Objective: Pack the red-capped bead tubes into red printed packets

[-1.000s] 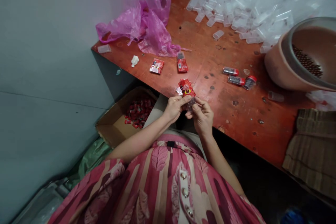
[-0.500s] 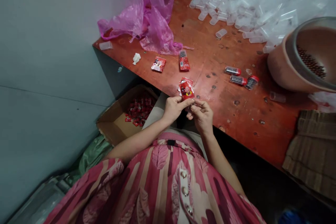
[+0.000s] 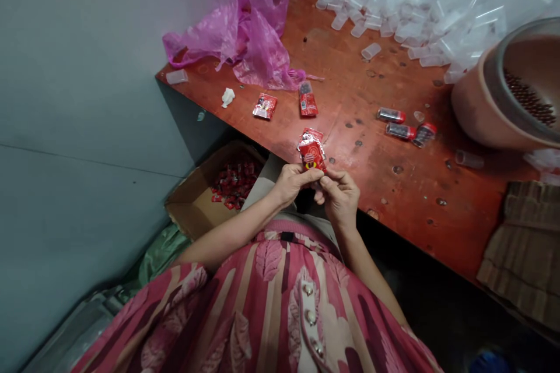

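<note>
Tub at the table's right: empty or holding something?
Holding something: small round brown pieces lie inside the tub. Their depth: cannot tell.

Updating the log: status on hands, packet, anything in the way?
Left hand pinching red packet; right hand at its near corner. More red packaging just beyond. No obstruction visible.

Glossy, smooth packet [image 3: 312, 153], apparently plastic film

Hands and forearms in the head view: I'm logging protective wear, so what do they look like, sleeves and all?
The left hand and right hand are ungloved, and no watch or bracelet shows. Both forearms are bare. Farther up is a pink garment with leaf shapes and beige and dark streaks; exactly where its sleeves end is unclear.
</note>
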{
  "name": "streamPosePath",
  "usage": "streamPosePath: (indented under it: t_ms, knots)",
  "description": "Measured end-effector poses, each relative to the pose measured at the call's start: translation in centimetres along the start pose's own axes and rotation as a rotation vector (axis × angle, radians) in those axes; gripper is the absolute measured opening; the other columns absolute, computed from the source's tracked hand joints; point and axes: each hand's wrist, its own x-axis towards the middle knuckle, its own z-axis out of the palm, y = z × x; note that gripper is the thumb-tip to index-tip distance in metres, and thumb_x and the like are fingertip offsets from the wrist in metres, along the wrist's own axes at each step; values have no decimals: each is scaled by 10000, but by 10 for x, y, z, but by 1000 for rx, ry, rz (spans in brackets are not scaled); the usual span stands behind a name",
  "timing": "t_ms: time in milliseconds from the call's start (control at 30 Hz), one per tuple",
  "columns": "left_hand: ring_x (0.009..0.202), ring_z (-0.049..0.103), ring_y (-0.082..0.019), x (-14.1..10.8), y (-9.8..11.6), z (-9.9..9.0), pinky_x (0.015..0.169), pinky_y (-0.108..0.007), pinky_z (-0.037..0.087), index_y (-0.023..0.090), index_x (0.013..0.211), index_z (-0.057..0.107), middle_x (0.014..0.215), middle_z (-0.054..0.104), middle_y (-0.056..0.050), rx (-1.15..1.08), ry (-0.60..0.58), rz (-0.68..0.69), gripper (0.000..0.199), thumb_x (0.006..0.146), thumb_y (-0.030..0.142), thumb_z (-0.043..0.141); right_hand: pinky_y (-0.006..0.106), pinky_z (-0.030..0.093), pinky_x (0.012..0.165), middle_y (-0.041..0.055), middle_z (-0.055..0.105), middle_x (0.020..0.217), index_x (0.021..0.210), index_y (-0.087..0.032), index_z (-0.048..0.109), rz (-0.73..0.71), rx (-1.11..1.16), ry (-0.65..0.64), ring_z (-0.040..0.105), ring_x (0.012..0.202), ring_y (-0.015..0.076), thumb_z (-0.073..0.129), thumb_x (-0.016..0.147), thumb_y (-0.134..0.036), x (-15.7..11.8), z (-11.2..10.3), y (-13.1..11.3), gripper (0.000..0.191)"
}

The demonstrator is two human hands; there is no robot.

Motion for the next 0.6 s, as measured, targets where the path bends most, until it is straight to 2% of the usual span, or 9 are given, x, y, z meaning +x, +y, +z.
streamPosePath:
  t_ms: [33, 100, 233, 300, 367, 467, 533, 600]
  knots:
    - [454, 539, -122, -1, -1, -1, 495, -266, 444, 93, 653, 619, 519, 569, -29, -14, -26, -12, 330, 665, 410, 712, 157, 423, 331, -87, 602, 476, 858, -190, 549, 5, 29, 10, 528, 333, 74, 695, 738, -299, 1, 2, 0, 218]
    - [433, 516, -109, -1, -2, -1, 472, -258, 431, 96, 643, 611, 504, 551, -14, -48, -3, -12, 327, 653, 403, 725, 164, 464, 364, -79, 622, 500, 849, -195, 536, 10, 47, 17, 562, 365, 81, 702, 733, -304, 1, 4, 0, 231]
    - [407, 449, -56, 0, -3, 0, 404, -206, 370, 101, 594, 591, 517, 537, 15, -89, 249, 50, 327, 578, 365, 784, 260, 590, 547, -26, 702, 678, 974, -203, 558, 32, 20, -94, 682, 568, 133, 693, 745, -330, -2, 0, 2, 295]
    - [421, 462, -54, 0, -3, 1, 418, -198, 383, 102, 566, 586, 512, 538, 20, -86, 328, 70, 337, 544, 359, 802, 293, 607, 614, -13, 713, 731, 998, -205, 572, 34, 4, -125, 702, 641, 149, 696, 744, -327, -2, -4, 3, 308]
    - [445, 496, -64, -2, -3, 3, 460, -207, 425, 98, 563, 598, 514, 551, 16, -83, 345, 51, 342, 520, 361, 812, 283, 607, 607, -18, 710, 717, 940, -202, 588, 34, -12, -96, 701, 626, 148, 711, 729, -314, 2, -6, 5, 268]
    - [497, 553, -92, -9, -4, 1, 550, -247, 486, 86, 630, 638, 564, 598, -11, -97, 327, -8, 352, 521, 372, 811, 239, 585, 517, -37, 696, 658, 854, -200, 572, 80, -9, -80, 674, 524, 127, 737, 693, -323, 10, 1, 10, 261]
    - [520, 573, -105, -16, -3, -8, 596, -270, 503, 83, 642, 633, 592, 616, -27, -105, 357, -5, 362, 529, 378, 811, 228, 572, 490, -46, 689, 637, 853, -201, 554, 126, 4, -138, 659, 498, 119, 753, 665, -331, 14, 11, 12, 303]
    - [603, 617, -133, -24, 0, -27, 678, -302, 518, 97, 661, 619, 672, 648, -49, -141, 455, 51, 366, 542, 387, 808, 228, 569, 490, -45, 693, 651, 880, -204, 540, 150, 13, -204, 660, 518, 119, 756, 653, -334, 16, 20, 12, 340]
